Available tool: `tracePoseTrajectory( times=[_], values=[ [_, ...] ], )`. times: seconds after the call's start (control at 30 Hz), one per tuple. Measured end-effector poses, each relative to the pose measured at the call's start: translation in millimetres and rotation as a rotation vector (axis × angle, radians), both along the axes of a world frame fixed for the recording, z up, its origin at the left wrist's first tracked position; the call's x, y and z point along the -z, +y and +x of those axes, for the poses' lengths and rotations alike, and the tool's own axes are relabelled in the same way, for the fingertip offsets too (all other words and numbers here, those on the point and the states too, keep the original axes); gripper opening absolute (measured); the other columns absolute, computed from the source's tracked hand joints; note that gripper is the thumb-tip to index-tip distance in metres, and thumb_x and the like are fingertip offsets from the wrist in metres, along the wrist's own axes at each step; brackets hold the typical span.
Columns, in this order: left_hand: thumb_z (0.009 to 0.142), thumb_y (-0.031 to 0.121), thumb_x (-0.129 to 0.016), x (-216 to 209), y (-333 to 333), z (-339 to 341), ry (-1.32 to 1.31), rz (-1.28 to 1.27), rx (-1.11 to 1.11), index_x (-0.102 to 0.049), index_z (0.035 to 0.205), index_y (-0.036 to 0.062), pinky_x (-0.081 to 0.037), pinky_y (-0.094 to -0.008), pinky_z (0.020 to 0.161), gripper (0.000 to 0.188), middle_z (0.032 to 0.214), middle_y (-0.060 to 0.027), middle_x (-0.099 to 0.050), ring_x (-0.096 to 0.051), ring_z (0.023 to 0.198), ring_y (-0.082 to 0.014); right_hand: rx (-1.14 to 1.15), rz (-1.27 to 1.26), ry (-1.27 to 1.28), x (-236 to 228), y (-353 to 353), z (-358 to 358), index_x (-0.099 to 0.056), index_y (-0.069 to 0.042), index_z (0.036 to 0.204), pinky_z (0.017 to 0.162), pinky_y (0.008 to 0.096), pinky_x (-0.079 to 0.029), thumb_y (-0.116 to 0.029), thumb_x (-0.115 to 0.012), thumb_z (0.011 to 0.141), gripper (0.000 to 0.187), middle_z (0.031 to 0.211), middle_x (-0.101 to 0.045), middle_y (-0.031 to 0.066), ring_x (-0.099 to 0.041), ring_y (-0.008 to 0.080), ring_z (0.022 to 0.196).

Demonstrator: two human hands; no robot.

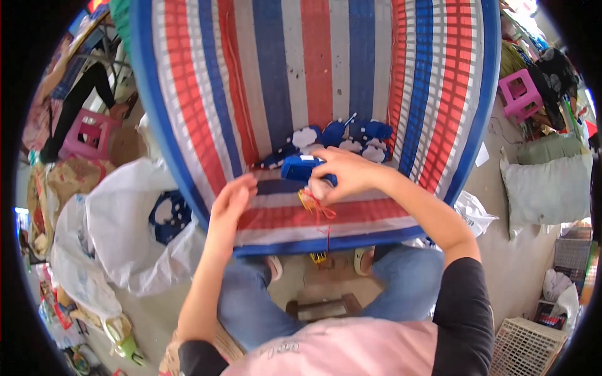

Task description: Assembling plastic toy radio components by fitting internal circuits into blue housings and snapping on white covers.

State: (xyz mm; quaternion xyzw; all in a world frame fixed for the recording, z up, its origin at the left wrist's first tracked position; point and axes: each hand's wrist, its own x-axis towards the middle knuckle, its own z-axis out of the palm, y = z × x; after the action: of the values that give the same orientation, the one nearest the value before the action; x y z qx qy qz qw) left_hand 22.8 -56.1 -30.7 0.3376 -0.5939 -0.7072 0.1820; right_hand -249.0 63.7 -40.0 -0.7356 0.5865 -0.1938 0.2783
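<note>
My right hand (338,175) is closed at the middle of the striped cloth, its fingertips on a small blue piece (300,168) with a white patch on its top edge. A small yellow tool (307,199) with a tangle of red cord (326,213) shows under that hand; I cannot make out its shape fully. My left hand (235,197) hovers to the left, fingers stretched out, with nothing in it. Just beyond the right hand lie dark blue cloth pieces (357,141) with white dots and cloud-like patches.
A blue-rimmed frame (465,182) holds the striped cloth (316,56). White plastic bags (135,219) lie at left, with dotted blue cloth inside. Pink stools (520,94) stand on both sides, with people near. A cream basket (527,348) is at lower right.
</note>
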Motion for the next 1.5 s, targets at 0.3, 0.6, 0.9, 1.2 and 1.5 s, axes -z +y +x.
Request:
tracePoseTrajectory(
  times=[0.3, 0.6, 0.9, 1.2, 1.5],
  values=[
    [0.085, 0.062, -0.049, -48, 51, -20, -0.043, 0.510, 0.634, -0.030, 0.140, 0.0079, -0.045, -0.0325, 0.094, 0.079, 0.126, -0.0106, -0.050, -0.051, 0.116, -0.0179, -0.179, -0.313, 0.229, -109, 75, 94, -0.068, -0.015, 0.091, 0.098, 0.0447, -0.035, -0.021, -0.078, 0.057, 0.035, 0.127, -0.046, 0.0125, -0.040, 0.0318, 0.122],
    [0.083, 0.027, -0.052, -67, 64, -21, 0.637, 0.746, 0.373, -0.034, 0.138, 0.0072, -0.044, -0.0442, 0.097, 0.061, 0.128, -0.0210, -0.049, -0.052, 0.115, -0.0311, 0.491, -0.219, -0.669, -113, 124, 112, -0.055, -0.003, 0.114, 0.089, 0.0275, -0.047, 0.001, -0.074, 0.072, 0.047, 0.118, -0.056, 0.0067, -0.056, 0.0133, 0.104],
    [0.095, 0.041, -0.043, -45, 72, -25, 0.593, 0.729, 0.335, -0.042, 0.131, 0.0075, -0.047, -0.0388, 0.093, 0.050, 0.120, -0.0153, -0.056, -0.058, 0.107, -0.0250, 0.574, -0.285, -0.384, -85, 107, 144, -0.056, -0.001, 0.114, 0.079, 0.0314, -0.055, 0.002, -0.071, 0.074, 0.043, 0.110, -0.061, 0.0111, -0.062, 0.0168, 0.098],
    [0.094, 0.034, -0.049, -44, 68, -23, 0.533, 0.486, 0.130, -0.044, 0.120, 0.0092, -0.049, -0.0347, 0.086, 0.037, 0.110, -0.0128, -0.058, -0.059, 0.099, -0.0208, 0.654, -0.397, -0.164, -80, 76, 161, -0.058, -0.003, 0.108, 0.069, 0.0316, -0.054, -0.008, -0.077, 0.067, 0.046, 0.093, -0.062, 0.0143, -0.063, 0.0275, 0.082],
    [0.090, 0.032, -0.055, -33, 70, -25, 0.575, 0.558, -0.227, -0.047, 0.118, 0.0108, -0.048, -0.0326, 0.083, 0.035, 0.099, -0.0072, -0.058, -0.058, 0.091, -0.0173, 0.677, -0.692, -0.017, -61, 52, 158, -0.059, -0.005, 0.105, 0.069, 0.0340, -0.050, -0.013, -0.079, 0.063, 0.048, 0.093, -0.063, 0.0115, -0.061, 0.0290, 0.083]
  ],
)
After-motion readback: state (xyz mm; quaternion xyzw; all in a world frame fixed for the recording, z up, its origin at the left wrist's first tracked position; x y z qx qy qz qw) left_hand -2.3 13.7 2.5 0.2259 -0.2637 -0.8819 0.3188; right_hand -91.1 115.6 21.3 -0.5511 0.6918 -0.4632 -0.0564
